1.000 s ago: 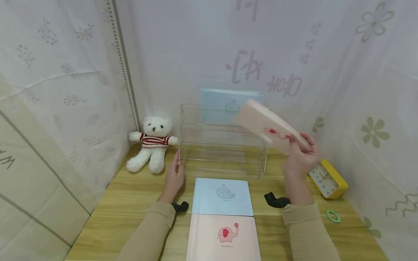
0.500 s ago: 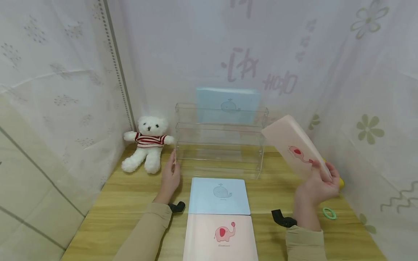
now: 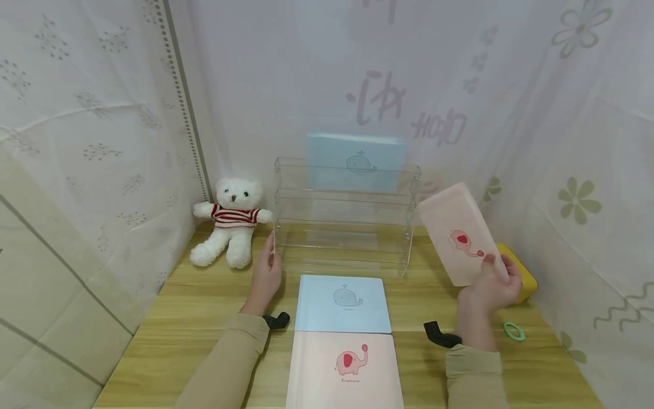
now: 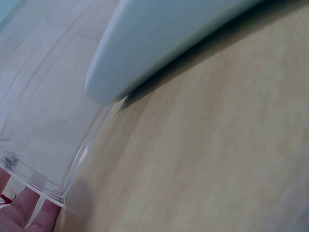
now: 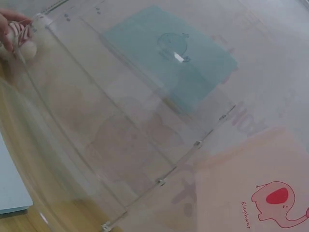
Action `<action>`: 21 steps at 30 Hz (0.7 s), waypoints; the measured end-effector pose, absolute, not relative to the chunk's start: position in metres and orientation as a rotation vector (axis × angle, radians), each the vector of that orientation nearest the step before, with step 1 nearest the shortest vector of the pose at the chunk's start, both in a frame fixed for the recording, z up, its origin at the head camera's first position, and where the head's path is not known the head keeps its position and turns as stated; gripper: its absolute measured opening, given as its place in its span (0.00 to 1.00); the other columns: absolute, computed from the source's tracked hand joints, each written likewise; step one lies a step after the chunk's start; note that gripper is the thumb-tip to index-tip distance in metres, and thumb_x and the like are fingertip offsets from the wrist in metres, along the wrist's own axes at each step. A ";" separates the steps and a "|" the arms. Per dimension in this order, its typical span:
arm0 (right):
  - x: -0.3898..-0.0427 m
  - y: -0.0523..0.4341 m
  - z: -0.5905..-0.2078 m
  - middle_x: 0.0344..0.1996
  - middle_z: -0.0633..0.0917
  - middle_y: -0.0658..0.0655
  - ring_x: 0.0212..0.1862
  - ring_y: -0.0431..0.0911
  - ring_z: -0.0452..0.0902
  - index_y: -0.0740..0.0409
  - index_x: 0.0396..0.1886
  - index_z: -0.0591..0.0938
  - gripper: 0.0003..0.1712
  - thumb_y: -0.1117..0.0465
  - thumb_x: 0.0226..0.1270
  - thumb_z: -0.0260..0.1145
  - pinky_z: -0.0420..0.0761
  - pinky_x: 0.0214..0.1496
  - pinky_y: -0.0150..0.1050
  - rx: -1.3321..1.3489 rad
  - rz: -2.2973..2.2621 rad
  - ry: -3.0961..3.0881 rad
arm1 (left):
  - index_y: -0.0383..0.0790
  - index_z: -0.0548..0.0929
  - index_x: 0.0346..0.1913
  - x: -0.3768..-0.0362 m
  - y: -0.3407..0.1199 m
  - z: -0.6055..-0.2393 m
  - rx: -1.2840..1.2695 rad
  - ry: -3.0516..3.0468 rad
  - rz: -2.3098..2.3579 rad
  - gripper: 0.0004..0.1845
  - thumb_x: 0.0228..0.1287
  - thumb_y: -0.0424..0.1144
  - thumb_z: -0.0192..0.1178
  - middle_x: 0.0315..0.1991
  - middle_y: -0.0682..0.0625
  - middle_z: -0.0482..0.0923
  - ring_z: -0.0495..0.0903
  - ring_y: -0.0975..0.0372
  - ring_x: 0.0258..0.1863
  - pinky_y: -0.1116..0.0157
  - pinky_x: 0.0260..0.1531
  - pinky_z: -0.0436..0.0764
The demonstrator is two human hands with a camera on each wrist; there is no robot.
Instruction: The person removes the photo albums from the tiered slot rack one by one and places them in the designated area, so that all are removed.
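Note:
My right hand (image 3: 490, 284) holds a pink book (image 3: 455, 236) by its edge, thumb on the cover beside the red elephant. The book is tilted in the air, right of a clear acrylic tiered rack (image 3: 347, 219). Against the rack's left side panel rests my left hand (image 3: 265, 278); in the left wrist view its fingers (image 4: 46, 217) lie along the panel's outer face. A blue whale-cover book (image 3: 352, 147) leans in the rack's top tier. Before the rack lie another blue whale book (image 3: 319, 307) and another pink elephant book (image 3: 314, 363), end to end.
A white teddy bear (image 3: 237, 218) in a striped shirt sits left of the rack. On the right, a yellow clock (image 3: 523, 278) stands partly hidden behind my right hand, with a green ring (image 3: 507, 330) nearer me. Patterned cloth (image 3: 317, 68) hangs around the wooden table (image 3: 194, 301).
My right hand has carried the pink book rightward and down, away from the rack's top right, and its cover now faces me more. My left hand stays at the rack's side.

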State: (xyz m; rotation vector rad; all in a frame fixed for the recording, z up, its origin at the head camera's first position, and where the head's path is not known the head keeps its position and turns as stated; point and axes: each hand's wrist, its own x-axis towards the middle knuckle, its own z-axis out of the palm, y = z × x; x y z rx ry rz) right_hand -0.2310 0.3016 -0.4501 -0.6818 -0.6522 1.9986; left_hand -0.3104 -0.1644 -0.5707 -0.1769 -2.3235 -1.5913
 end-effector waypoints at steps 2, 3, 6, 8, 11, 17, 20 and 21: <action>-0.236 0.301 -0.457 0.56 0.83 0.54 0.58 0.49 0.81 0.59 0.54 0.87 0.27 0.65 0.55 0.87 0.90 0.58 0.35 -0.733 2.012 -0.708 | 0.65 0.54 0.90 -0.310 -0.165 -0.571 -0.172 -2.329 -1.592 0.36 0.89 0.37 0.47 0.89 0.45 0.58 0.75 0.39 0.77 0.37 0.69 0.80; -0.238 0.301 -0.460 0.58 0.82 0.53 0.60 0.48 0.80 0.58 0.57 0.87 0.27 0.64 0.57 0.86 0.90 0.60 0.35 -0.754 2.022 -0.736 | 0.67 0.54 0.90 -0.310 -0.165 -0.571 -0.167 -2.333 -1.592 0.36 0.89 0.37 0.47 0.89 0.45 0.58 0.74 0.39 0.78 0.37 0.70 0.80; -0.246 0.298 -0.466 0.63 0.81 0.52 0.63 0.48 0.79 0.54 0.60 0.88 0.24 0.63 0.64 0.82 0.89 0.65 0.35 -0.798 2.031 -0.810 | 0.67 0.53 0.90 -0.310 -0.165 -0.571 -0.161 -2.337 -1.608 0.36 0.89 0.37 0.47 0.90 0.45 0.57 0.73 0.39 0.79 0.36 0.71 0.79; -0.250 0.296 -0.470 0.65 0.80 0.52 0.65 0.48 0.78 0.52 0.62 0.88 0.23 0.63 0.69 0.79 0.87 0.69 0.35 -0.827 2.044 -0.843 | 0.67 0.53 0.90 -0.310 -0.165 -0.571 -0.157 -2.342 -1.605 0.36 0.89 0.37 0.47 0.90 0.45 0.57 0.73 0.39 0.79 0.36 0.72 0.78; -0.255 0.294 -0.475 0.67 0.81 0.52 0.67 0.47 0.80 0.48 0.61 0.87 0.18 0.62 0.74 0.75 0.86 0.71 0.35 -0.871 2.067 -0.890 | 0.67 0.52 0.90 -0.310 -0.165 -0.572 -0.151 -2.346 -1.601 0.36 0.89 0.38 0.47 0.90 0.45 0.56 0.73 0.39 0.78 0.36 0.72 0.78; -0.262 0.291 -0.485 0.69 0.82 0.51 0.69 0.45 0.79 0.48 0.63 0.86 0.16 0.63 0.81 0.67 0.84 0.72 0.32 -0.934 2.110 -0.937 | 0.68 0.54 0.90 -0.310 -0.164 -0.573 -0.145 -2.332 -1.598 0.36 0.89 0.38 0.48 0.89 0.44 0.59 0.74 0.39 0.78 0.35 0.73 0.77; -0.265 0.292 -0.489 0.70 0.81 0.51 0.70 0.45 0.79 0.50 0.66 0.86 0.18 0.65 0.82 0.65 0.84 0.72 0.32 -0.947 2.122 -0.963 | 0.69 0.55 0.90 -0.310 -0.163 -0.573 -0.145 -2.324 -1.600 0.36 0.89 0.38 0.48 0.89 0.44 0.60 0.74 0.39 0.78 0.36 0.73 0.78; -0.266 0.292 -0.490 0.70 0.80 0.50 0.70 0.44 0.78 0.50 0.66 0.86 0.18 0.66 0.82 0.65 0.84 0.72 0.31 -0.953 2.135 -0.959 | 0.69 0.54 0.90 -0.311 -0.163 -0.573 -0.147 -2.324 -1.599 0.36 0.89 0.38 0.48 0.89 0.45 0.59 0.73 0.40 0.79 0.36 0.74 0.78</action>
